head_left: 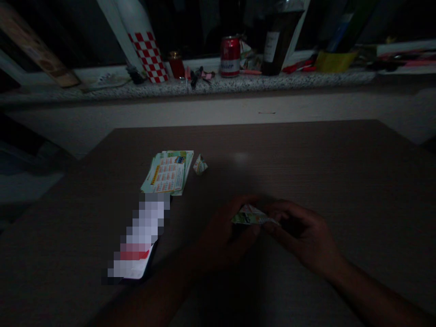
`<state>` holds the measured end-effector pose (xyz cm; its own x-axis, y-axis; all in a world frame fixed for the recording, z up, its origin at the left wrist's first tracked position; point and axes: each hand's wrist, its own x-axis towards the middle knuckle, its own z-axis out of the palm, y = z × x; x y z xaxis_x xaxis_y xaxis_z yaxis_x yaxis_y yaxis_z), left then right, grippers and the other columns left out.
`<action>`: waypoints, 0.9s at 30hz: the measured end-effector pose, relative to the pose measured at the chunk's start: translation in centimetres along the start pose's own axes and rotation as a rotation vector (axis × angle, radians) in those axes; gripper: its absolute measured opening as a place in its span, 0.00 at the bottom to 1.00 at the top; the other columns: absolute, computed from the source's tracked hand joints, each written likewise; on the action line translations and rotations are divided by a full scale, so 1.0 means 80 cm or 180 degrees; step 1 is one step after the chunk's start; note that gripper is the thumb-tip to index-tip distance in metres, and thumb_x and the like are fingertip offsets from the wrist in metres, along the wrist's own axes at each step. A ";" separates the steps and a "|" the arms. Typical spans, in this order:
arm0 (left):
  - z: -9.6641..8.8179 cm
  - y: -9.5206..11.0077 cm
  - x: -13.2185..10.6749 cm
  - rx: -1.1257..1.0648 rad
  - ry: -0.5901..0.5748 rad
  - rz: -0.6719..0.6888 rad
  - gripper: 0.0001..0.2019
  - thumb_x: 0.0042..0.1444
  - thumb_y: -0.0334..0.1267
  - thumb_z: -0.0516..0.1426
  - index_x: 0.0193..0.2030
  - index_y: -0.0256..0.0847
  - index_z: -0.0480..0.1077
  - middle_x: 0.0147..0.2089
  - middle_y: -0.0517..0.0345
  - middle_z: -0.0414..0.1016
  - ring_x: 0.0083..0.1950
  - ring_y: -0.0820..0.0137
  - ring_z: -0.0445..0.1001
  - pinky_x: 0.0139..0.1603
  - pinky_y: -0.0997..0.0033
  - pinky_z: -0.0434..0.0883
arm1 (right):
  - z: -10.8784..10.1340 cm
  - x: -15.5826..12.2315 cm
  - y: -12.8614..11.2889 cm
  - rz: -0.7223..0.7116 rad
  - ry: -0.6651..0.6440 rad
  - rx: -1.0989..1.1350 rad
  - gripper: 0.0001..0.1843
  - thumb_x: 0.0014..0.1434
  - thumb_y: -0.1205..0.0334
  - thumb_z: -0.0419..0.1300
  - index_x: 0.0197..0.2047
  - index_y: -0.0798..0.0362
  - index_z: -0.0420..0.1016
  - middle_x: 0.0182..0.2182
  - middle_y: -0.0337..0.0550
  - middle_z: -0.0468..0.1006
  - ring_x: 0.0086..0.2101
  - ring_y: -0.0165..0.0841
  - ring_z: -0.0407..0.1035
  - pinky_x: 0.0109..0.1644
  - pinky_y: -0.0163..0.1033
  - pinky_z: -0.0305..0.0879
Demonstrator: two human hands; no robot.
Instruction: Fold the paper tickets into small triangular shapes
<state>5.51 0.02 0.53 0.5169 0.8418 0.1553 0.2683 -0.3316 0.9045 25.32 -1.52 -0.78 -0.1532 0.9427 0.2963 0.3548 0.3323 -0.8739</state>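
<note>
The scene is dim. My left hand (226,234) and my right hand (301,234) meet over the dark wooden table (340,172), both pinching a small folded piece of printed green-and-white paper (254,215) from either side. The fingers of both hands are closed on it. A small folded paper shape (200,165) lies farther back on the table, next to a stack of printed paper sheets (168,172). A phone with a lit, blurred screen (139,240) lies left of my left hand.
Behind the table runs a speckled stone ledge (289,81) with a red can (230,56), a small red jar (176,64), a dark bottle (277,41), a red-and-white checkered object (150,54) and other clutter.
</note>
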 end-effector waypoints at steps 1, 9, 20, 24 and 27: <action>0.000 0.000 0.000 -0.0002 -0.0004 -0.0008 0.21 0.60 0.37 0.55 0.60 0.43 0.61 0.57 0.50 0.70 0.56 0.60 0.69 0.56 0.59 0.66 | 0.000 0.000 0.000 -0.0013 0.0027 0.0001 0.07 0.55 0.63 0.65 0.39 0.50 0.75 0.27 0.36 0.75 0.27 0.29 0.70 0.30 0.33 0.68; 0.001 0.000 -0.001 -0.0005 -0.0001 -0.0019 0.22 0.60 0.37 0.55 0.61 0.43 0.60 0.58 0.50 0.69 0.56 0.60 0.69 0.56 0.60 0.66 | 0.000 0.001 -0.001 -0.0039 0.0063 -0.0046 0.06 0.56 0.62 0.64 0.39 0.50 0.76 0.27 0.37 0.75 0.27 0.29 0.70 0.31 0.34 0.69; 0.002 0.001 -0.001 0.0012 0.0010 0.0033 0.23 0.57 0.34 0.55 0.60 0.43 0.61 0.57 0.49 0.69 0.56 0.59 0.68 0.56 0.58 0.65 | 0.001 0.001 -0.002 -0.0035 0.0084 -0.0048 0.06 0.57 0.64 0.61 0.40 0.50 0.76 0.26 0.37 0.76 0.26 0.28 0.71 0.30 0.32 0.69; 0.001 0.003 0.001 -0.0197 0.0095 -0.0052 0.22 0.59 0.36 0.55 0.60 0.43 0.62 0.56 0.51 0.69 0.55 0.61 0.69 0.55 0.61 0.65 | 0.000 0.001 -0.002 -0.0023 -0.0006 -0.0020 0.05 0.58 0.64 0.61 0.39 0.50 0.76 0.26 0.37 0.76 0.26 0.29 0.71 0.29 0.33 0.69; -0.001 0.004 0.001 -0.0407 0.0080 -0.0126 0.20 0.61 0.37 0.54 0.60 0.43 0.61 0.55 0.52 0.70 0.54 0.62 0.69 0.54 0.63 0.66 | -0.001 0.000 -0.002 -0.0078 -0.0093 -0.0086 0.08 0.56 0.64 0.63 0.41 0.50 0.76 0.28 0.38 0.78 0.28 0.30 0.72 0.32 0.35 0.70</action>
<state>5.59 -0.02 0.86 0.4871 0.8641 0.1268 0.1817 -0.2423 0.9531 25.32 -1.56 -0.61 -0.1889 0.9332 0.3057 0.3754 0.3563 -0.8556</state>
